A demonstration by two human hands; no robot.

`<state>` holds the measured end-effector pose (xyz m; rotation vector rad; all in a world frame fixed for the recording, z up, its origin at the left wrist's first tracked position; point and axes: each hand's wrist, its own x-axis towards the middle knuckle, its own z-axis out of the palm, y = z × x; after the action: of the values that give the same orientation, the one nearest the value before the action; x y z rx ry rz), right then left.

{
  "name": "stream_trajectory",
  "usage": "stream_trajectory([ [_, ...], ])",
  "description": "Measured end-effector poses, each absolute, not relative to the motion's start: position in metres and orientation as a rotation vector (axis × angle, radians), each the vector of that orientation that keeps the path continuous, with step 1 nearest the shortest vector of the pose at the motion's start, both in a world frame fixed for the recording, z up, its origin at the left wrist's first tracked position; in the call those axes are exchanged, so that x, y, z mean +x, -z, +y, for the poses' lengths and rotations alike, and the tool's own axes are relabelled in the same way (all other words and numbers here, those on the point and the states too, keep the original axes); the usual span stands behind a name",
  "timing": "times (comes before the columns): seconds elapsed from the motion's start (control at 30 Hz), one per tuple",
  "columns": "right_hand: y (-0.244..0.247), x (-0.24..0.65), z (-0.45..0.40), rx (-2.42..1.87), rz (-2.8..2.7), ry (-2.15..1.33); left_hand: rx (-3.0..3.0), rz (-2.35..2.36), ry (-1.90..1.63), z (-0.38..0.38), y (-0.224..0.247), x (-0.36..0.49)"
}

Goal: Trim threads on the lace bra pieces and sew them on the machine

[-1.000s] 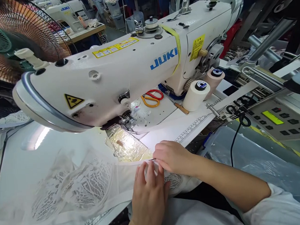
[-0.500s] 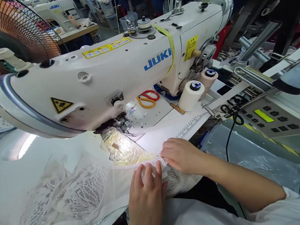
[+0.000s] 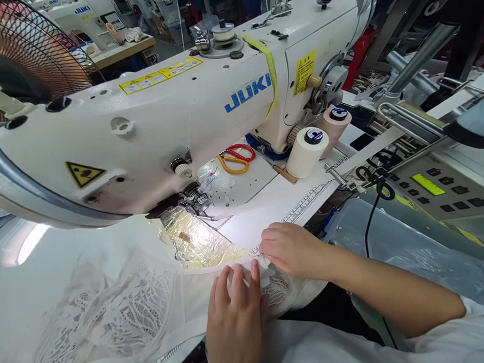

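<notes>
A white lace bra (image 3: 129, 309) is spread along the table's front, its lace cups to the left and a plain band edge running right. My left hand (image 3: 235, 315) lies on the band, palm down, fingers stretched and a little apart. Just to its right, my right hand (image 3: 289, 250) pinches the band's upper edge between thumb and curled fingers; the fingertips are partly hidden. Beyond both hands is the white JUKI sewing machine (image 3: 207, 113), with its presser foot area (image 3: 197, 199) away from the fabric. A shiny taped yellowish sheet (image 3: 204, 242) covers the bed in front of it.
Red-and-orange-handled scissors (image 3: 235, 159), a wooden-handled tool (image 3: 285, 174) and a cream thread cone (image 3: 307, 153) sit behind the hands. At right are a tape-feeding device with a control panel (image 3: 443, 191) and a plastic-lined bin (image 3: 389, 244). A fan (image 3: 39, 48) stands at left.
The view has shifted slightly, so the machine appears a little further left and higher. Both hands keep almost the same place on the bra.
</notes>
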<state>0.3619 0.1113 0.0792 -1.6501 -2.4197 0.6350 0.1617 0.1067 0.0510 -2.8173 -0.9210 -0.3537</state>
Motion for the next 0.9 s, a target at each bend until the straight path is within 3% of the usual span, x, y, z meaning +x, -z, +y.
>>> stream_trajectory([
  [0.9,-0.077,0.371,0.103,-1.657,-2.321,-0.586,-2.806,-0.918,0.300,0.106,-0.048,0.163],
])
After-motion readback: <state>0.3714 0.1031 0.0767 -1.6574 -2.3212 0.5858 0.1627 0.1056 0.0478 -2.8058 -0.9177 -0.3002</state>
